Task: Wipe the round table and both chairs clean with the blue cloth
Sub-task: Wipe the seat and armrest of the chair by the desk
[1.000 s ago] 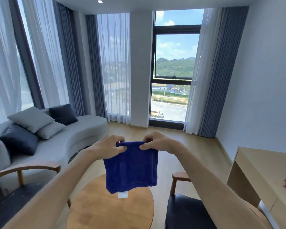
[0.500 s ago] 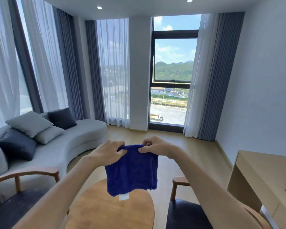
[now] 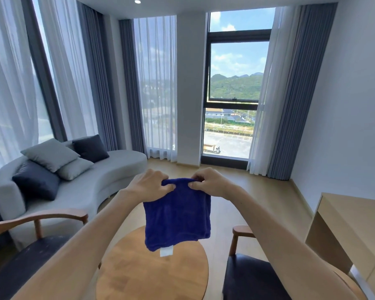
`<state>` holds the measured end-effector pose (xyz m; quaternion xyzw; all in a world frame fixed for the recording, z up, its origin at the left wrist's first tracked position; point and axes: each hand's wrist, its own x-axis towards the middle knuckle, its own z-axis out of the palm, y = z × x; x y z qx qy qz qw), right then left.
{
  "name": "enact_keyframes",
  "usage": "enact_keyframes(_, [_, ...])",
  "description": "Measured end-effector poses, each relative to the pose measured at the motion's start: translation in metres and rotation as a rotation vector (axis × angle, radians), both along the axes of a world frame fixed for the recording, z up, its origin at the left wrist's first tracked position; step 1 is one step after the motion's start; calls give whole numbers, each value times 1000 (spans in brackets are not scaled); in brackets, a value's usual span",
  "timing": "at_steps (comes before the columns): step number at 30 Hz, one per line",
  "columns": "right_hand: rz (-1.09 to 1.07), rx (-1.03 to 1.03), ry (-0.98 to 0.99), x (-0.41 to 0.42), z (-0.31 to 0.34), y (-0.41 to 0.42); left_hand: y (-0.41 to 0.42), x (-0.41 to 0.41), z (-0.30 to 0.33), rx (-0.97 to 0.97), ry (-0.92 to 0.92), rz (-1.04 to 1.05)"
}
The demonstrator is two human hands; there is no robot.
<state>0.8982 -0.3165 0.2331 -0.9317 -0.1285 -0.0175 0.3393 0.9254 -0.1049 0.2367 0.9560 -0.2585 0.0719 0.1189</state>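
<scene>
The blue cloth (image 3: 177, 215) hangs folded in the air in front of me, a white label at its bottom edge. My left hand (image 3: 148, 185) pinches its top left corner and my right hand (image 3: 209, 181) pinches its top right corner. Below the cloth stands the round wooden table (image 3: 139, 276). A wooden chair with a dark seat (image 3: 20, 263) stands to the table's left. The second chair (image 3: 247, 278) stands to its right, partly hidden by my right forearm.
A grey curved sofa (image 3: 78, 191) with several cushions lies at the left, behind the left chair. A light wooden desk (image 3: 353, 232) stands against the right wall. Tall windows with curtains fill the far wall, with wooden floor (image 3: 258, 198) in between.
The view has tilted up and turned slightly, so the hands and cloth sit lower in frame. Both hands keep pinching the cloth's top corners; the grip looks the same.
</scene>
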Motion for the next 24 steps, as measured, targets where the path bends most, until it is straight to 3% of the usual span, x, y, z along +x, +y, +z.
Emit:
enact_keyframes(4, [-118, -17, -95, 0, -4, 26, -18, -3, -2, -187, 98, 219])
enact_keyframes(6, [-130, 28, -98, -1, -6, 42, -29, -5, 0, -453, 275, 329])
enact_keyframes(8, [-73, 99, 5, -2, -6, 50, -33, -8, 8, -833, 557, 388])
enact_keyframes(10, [11, 154, 118, -5, -4, 48, -28, -9, 14, -1071, 794, 376])
enact_keyframes(12, [41, 171, 116, -6, -4, 42, -20, -8, 16, -1086, 846, 314])
enact_keyframes(15, [13, 314, 51, -4, -2, 32, -11, -2, 13, -1043, 713, 217])
enact_keyframes(18, [1, 546, 62, 0, 2, 23, 2, -1, 0, -834, 570, 33])
enact_keyframes(21, [49, 776, 116, 3, 4, 17, 11, -5, -22, -799, 725, -73])
enact_keyframes(24, [68, 1034, 182, 8, 1, 10, 13, -6, -37, -782, 750, -100])
